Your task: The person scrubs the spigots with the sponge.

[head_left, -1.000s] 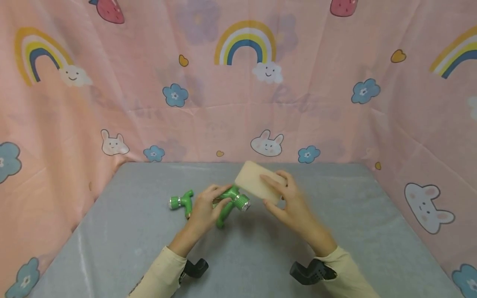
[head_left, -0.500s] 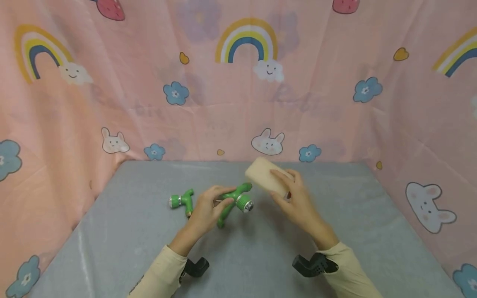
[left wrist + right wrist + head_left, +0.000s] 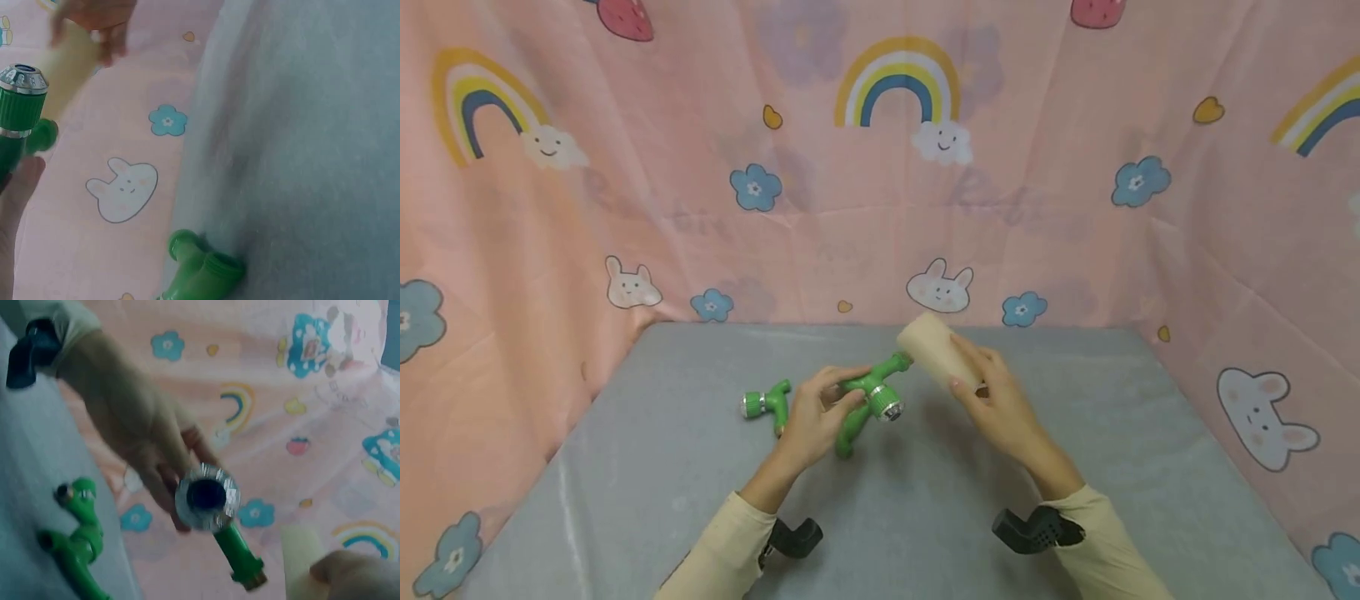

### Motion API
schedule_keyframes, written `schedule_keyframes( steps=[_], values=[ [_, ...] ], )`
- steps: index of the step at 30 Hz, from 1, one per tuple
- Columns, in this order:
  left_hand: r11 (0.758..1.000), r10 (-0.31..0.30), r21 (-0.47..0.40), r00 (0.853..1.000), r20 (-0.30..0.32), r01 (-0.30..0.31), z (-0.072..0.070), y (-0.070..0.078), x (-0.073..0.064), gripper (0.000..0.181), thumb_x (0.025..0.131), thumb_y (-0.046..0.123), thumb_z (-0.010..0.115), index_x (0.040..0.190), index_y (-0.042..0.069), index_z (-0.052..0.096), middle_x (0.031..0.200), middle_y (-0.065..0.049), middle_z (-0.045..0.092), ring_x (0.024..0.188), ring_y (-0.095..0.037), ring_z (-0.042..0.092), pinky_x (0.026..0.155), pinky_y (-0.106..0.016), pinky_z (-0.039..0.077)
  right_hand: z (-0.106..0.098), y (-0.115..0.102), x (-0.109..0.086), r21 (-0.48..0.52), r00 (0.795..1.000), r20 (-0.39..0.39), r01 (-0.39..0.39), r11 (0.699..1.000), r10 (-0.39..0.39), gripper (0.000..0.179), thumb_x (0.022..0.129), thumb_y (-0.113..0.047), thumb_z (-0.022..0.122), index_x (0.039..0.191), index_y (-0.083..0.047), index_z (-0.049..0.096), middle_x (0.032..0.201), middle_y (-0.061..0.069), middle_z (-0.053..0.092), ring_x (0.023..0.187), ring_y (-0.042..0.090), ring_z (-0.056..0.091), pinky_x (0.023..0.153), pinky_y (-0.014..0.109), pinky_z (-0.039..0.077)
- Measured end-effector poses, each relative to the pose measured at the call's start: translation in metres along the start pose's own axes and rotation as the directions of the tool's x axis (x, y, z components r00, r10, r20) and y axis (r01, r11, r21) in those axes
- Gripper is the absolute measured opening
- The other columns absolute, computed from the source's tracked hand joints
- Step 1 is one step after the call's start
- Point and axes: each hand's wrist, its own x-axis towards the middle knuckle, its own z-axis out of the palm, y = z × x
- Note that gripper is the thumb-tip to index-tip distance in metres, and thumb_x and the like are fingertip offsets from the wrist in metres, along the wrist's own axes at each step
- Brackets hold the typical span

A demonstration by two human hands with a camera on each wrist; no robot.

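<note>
My left hand (image 3: 816, 414) pinches a green tap (image 3: 874, 385) between thumb and fingers, its silver-capped knob (image 3: 891, 406) facing toward me. The tap's brass-tipped threaded end (image 3: 250, 575) points toward the right hand. In my right hand (image 3: 1003, 408) is a cream sponge (image 3: 934, 346), bent into a curve between thumb and fingers. The sponge's lower-left side is close beside the threaded end in the head view. A green curved pipe part (image 3: 850, 433) shows below the left hand. The left fingers partly hide the tap's body.
A second green tap (image 3: 767, 404) with a ribbed knob lies on the grey-covered table (image 3: 647, 467), left of the left hand. A pink patterned curtain (image 3: 865, 225) stands behind the table and along its sides. Black wrist mounts (image 3: 793, 539) sit at both sleeves.
My right hand has moved slightly right with the sponge, which has gone from flat to curved. The left hand has turned the tap, so its threaded end reaches up and right.
</note>
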Motion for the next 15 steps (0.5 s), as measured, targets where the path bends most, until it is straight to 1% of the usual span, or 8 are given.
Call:
schedule_keyframes(
  steps=[1,3,5,6,8,11,13,15],
  values=[
    [0.999,-0.005,-0.037,1.000,0.006,0.005,0.001,0.000,0.000,0.032,0.096,-0.006,0.061,0.128,-0.010,0.062,0.117,-0.028,0.058,0.101,-0.024,0.071,0.090,-0.030,0.060,0.001,-0.002,-0.001,0.037,0.999,0.016,0.029,0.999,-0.030,0.060,0.101,-0.020,0.060,0.157,-0.016,0.038,0.143,0.024,0.045,0.110,0.034,0.056,0.081,0.038,0.055],
    [0.996,-0.010,-0.091,1.000,0.006,0.010,0.002,0.000,0.000,0.031,0.096,-0.008,0.060,0.126,-0.012,0.061,0.120,-0.030,0.056,0.098,-0.015,0.070,0.090,-0.031,0.060,0.003,-0.005,-0.003,0.086,0.997,0.051,0.061,0.994,-0.065,0.060,0.101,-0.019,0.060,0.157,-0.017,0.038,0.143,0.022,0.046,0.111,0.033,0.055,0.081,0.034,0.054],
    [0.992,-0.006,-0.124,1.000,-0.009,0.005,0.001,0.001,0.001,0.028,0.096,-0.009,0.058,0.123,-0.014,0.061,0.123,-0.031,0.054,0.096,-0.009,0.070,0.089,-0.031,0.061,0.005,-0.005,-0.002,0.118,0.994,0.081,0.065,0.991,-0.075,0.059,0.101,-0.017,0.059,0.156,-0.014,0.039,0.142,0.023,0.045,0.111,0.033,0.054,0.080,0.031,0.052],
    [0.992,-0.001,-0.130,1.000,-0.017,-0.001,0.001,0.001,0.001,0.026,0.096,-0.009,0.058,0.122,-0.015,0.061,0.124,-0.031,0.053,0.095,-0.008,0.069,0.089,-0.031,0.061,0.006,-0.004,-0.001,0.118,0.995,0.086,0.049,0.992,-0.059,0.058,0.101,-0.016,0.059,0.156,-0.013,0.039,0.142,0.024,0.044,0.111,0.033,0.053,0.080,0.031,0.052],
    [0.990,0.003,-0.140,1.000,-0.030,-0.007,0.001,0.001,0.001,0.023,0.096,-0.010,0.058,0.118,-0.016,0.061,0.125,-0.031,0.051,0.096,-0.007,0.068,0.090,-0.031,0.060,0.005,-0.001,-0.001,0.095,0.997,0.081,0.005,0.995,-0.013,0.057,0.103,-0.015,0.057,0.156,-0.012,0.039,0.143,0.024,0.043,0.110,0.033,0.054,0.081,0.031,0.051],
    [0.990,0.002,-0.140,0.999,-0.041,-0.007,0.001,0.001,0.001,0.022,0.096,-0.009,0.058,0.116,-0.017,0.061,0.124,-0.030,0.049,0.100,-0.010,0.066,0.091,-0.030,0.060,0.002,0.000,-0.002,0.074,0.998,0.049,-0.033,0.997,0.029,0.055,0.105,-0.016,0.054,0.157,-0.012,0.037,0.144,0.025,0.041,0.110,0.034,0.055,0.083,0.034,0.051],
    [0.991,-0.008,-0.137,0.999,-0.053,0.000,0.001,0.002,0.001,0.021,0.096,-0.009,0.059,0.115,-0.016,0.062,0.124,-0.029,0.050,0.104,-0.012,0.062,0.093,-0.029,0.059,0.001,-0.004,-0.003,0.066,0.999,0.028,-0.027,0.997,0.025,0.055,0.105,-0.018,0.054,0.157,-0.014,0.038,0.144,0.022,0.043,0.110,0.032,0.056,0.082,0.033,0.051],
    [0.992,-0.026,-0.128,0.997,-0.071,0.016,0.001,0.004,0.001,0.023,0.093,-0.007,0.063,0.115,-0.014,0.063,0.122,-0.025,0.051,0.104,-0.012,0.061,0.093,-0.026,0.059,0.004,-0.010,-0.004,0.085,1.000,0.029,0.002,0.996,-0.004,0.056,0.103,-0.018,0.056,0.156,-0.014,0.039,0.144,0.022,0.044,0.110,0.032,0.055,0.082,0.033,0.051]
  ],
)
